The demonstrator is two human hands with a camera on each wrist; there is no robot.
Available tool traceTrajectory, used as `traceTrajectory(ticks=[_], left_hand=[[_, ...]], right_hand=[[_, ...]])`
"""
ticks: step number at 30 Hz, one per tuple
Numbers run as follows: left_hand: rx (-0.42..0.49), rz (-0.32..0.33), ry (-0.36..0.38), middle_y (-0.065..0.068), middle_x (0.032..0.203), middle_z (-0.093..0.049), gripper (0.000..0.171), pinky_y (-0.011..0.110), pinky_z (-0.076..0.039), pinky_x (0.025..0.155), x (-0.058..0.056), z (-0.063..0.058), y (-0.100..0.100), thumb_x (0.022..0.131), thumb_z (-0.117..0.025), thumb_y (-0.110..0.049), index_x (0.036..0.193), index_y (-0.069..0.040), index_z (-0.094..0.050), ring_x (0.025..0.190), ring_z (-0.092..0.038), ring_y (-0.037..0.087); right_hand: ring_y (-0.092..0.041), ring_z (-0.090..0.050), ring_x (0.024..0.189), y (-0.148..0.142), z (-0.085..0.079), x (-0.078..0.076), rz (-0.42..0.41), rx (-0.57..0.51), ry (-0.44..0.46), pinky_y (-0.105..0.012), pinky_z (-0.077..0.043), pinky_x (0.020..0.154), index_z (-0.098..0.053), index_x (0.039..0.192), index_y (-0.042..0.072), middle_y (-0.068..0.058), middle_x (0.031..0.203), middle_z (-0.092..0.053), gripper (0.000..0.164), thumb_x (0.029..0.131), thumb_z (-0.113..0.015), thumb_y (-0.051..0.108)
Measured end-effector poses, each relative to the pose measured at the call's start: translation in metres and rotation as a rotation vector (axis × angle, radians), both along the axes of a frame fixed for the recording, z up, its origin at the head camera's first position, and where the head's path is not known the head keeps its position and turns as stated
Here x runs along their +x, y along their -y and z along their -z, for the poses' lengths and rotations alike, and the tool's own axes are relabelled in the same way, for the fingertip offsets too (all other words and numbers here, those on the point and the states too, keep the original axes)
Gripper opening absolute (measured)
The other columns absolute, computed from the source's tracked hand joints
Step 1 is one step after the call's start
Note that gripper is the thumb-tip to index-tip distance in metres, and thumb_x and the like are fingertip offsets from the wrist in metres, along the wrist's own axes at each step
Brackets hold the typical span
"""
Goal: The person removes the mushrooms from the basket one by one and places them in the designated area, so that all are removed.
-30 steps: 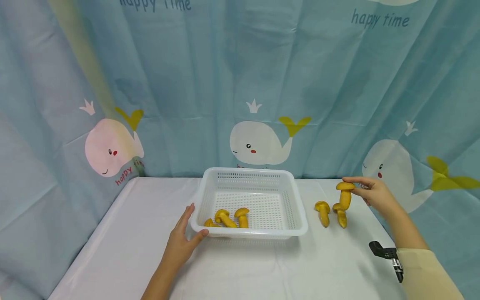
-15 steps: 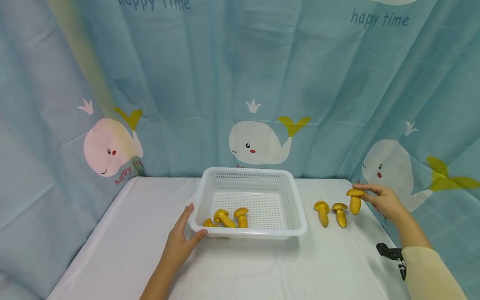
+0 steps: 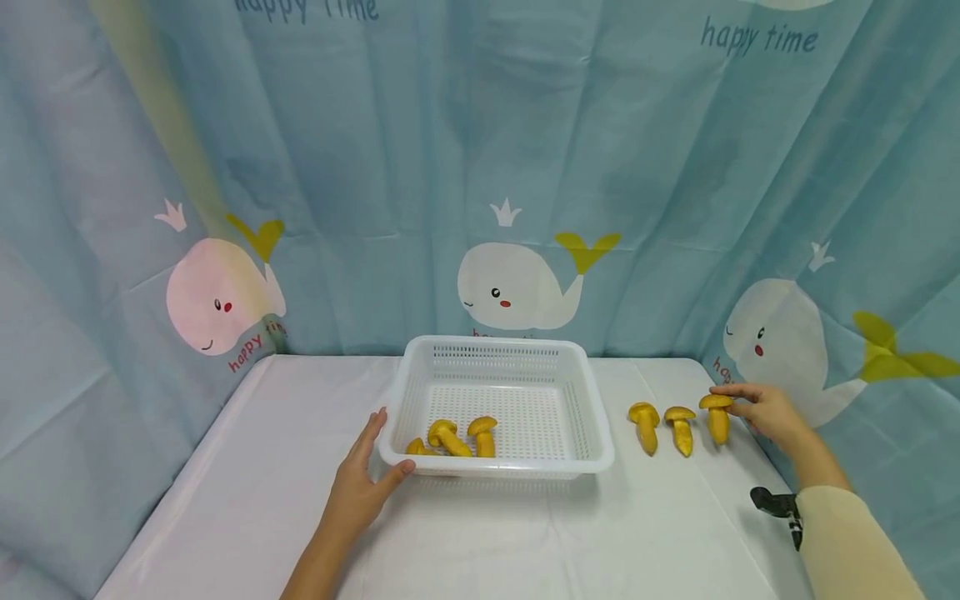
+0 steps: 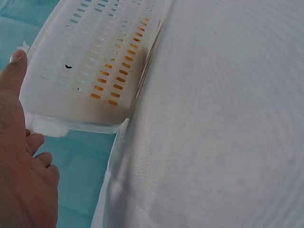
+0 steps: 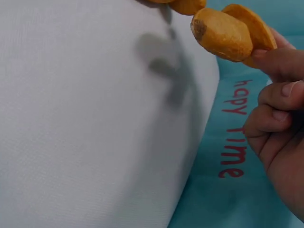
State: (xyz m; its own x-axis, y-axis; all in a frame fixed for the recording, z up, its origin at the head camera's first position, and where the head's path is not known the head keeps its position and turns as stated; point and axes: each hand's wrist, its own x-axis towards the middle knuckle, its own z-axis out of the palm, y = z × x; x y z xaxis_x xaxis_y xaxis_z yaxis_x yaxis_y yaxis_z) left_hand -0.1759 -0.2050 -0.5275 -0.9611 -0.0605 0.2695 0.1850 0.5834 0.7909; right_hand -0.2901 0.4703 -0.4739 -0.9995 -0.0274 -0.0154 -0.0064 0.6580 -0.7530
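My right hand (image 3: 767,414) pinches a yellow mushroom (image 3: 717,423) by its cap, its stem pointing down close over the cloth at the table's right side. In the right wrist view, thumb and fingertips meet the cap of that mushroom (image 5: 223,35). Two similar mushrooms lie to its left, one mushroom (image 3: 681,433) nearer and another mushroom (image 3: 646,429) beside the basket. At the front left corner of the white plastic basket (image 3: 517,464) rests my left hand (image 3: 360,492), thumb at the front rim and fingers stretched along the left side. Several mushrooms (image 3: 450,438) lie inside, partly hidden by the front wall.
A white cloth (image 3: 465,542) covers the table. Behind it and along both sides hangs a blue curtain (image 3: 360,208) printed with whales. A dark camera mount (image 3: 776,504) sticks out from the right sleeve (image 3: 855,542).
My right hand has carried its mushroom right and then lowered it towards the cloth, beside the other two. The left hand stays at the basket corner.
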Motion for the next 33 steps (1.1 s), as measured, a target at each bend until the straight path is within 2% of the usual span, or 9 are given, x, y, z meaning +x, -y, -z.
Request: traceTrajectory(ticks=[2,5,9,14,21,27,33], left_hand=[[0.000,0.000,-0.004,0.008,0.170,-0.022,0.092,0.071,-0.026,0.116,0.000,0.000,0.000,0.089,-0.079,-0.044,0.163,-0.030,-0.026,0.154,-0.025,0.041],[0.005,0.003,-0.013,0.008,0.170,-0.022,0.092,0.071,-0.027,0.116,0.001,0.000,0.000,0.089,-0.079,-0.044,0.163,-0.030,-0.027,0.154,-0.025,0.041],[0.003,0.004,-0.026,0.009,0.170,-0.023,0.093,0.070,-0.027,0.116,0.001,-0.001,0.000,0.089,-0.079,-0.045,0.163,-0.029,-0.027,0.154,-0.026,0.041],[0.001,0.000,-0.018,0.009,0.169,-0.023,0.092,0.072,-0.027,0.115,0.001,0.000,-0.001,0.089,-0.079,-0.046,0.163,-0.029,-0.028,0.153,-0.026,0.042],[-0.003,0.000,-0.033,0.007,0.169,-0.024,0.092,0.072,-0.027,0.115,0.001,0.001,-0.001,0.089,-0.079,-0.045,0.163,-0.030,-0.027,0.154,-0.026,0.041],[-0.006,0.006,-0.049,0.007,0.169,-0.024,0.092,0.073,-0.028,0.114,0.001,0.002,0.000,0.089,-0.080,-0.045,0.163,-0.031,-0.028,0.154,-0.026,0.041],[-0.005,0.003,-0.043,0.007,0.169,-0.024,0.092,0.073,-0.028,0.114,0.001,0.002,-0.001,0.088,-0.079,-0.046,0.163,-0.030,-0.028,0.154,-0.026,0.040]], right_hand=[[-0.018,-0.043,0.050,-0.001,0.005,-0.001,0.004,0.011,0.013,-0.033,-0.042,0.047,-0.064,0.137,0.003,0.004,0.126,-0.064,0.038,0.103,-0.063,0.018],[-0.017,-0.043,0.056,-0.001,0.012,-0.002,0.002,0.020,0.026,-0.031,-0.040,0.049,-0.062,0.139,0.003,-0.018,0.141,-0.055,0.038,0.104,-0.060,0.018],[-0.019,-0.040,0.050,-0.002,0.020,-0.004,0.016,-0.002,0.033,-0.031,-0.041,0.048,-0.060,0.140,0.000,-0.030,0.146,-0.048,0.038,0.104,-0.058,0.014],[-0.020,-0.041,0.046,-0.004,0.028,-0.005,0.048,-0.016,0.054,-0.033,-0.045,0.048,-0.060,0.138,-0.003,-0.031,0.142,-0.053,0.038,0.102,-0.058,0.007],[-0.021,-0.045,0.051,-0.007,0.031,-0.005,0.090,-0.031,0.130,-0.032,-0.045,0.051,-0.059,0.140,-0.001,-0.014,0.128,-0.063,0.041,0.100,-0.059,0.009],[-0.020,-0.045,0.053,-0.007,0.030,-0.005,0.100,-0.064,0.178,-0.030,-0.044,0.053,-0.055,0.144,-0.001,-0.020,0.134,-0.059,0.043,0.102,-0.056,0.010],[-0.022,-0.046,0.056,-0.008,0.034,-0.006,0.101,-0.070,0.180,-0.031,-0.044,0.054,-0.052,0.146,-0.001,-0.026,0.140,-0.053,0.044,0.103,-0.055,0.008]])
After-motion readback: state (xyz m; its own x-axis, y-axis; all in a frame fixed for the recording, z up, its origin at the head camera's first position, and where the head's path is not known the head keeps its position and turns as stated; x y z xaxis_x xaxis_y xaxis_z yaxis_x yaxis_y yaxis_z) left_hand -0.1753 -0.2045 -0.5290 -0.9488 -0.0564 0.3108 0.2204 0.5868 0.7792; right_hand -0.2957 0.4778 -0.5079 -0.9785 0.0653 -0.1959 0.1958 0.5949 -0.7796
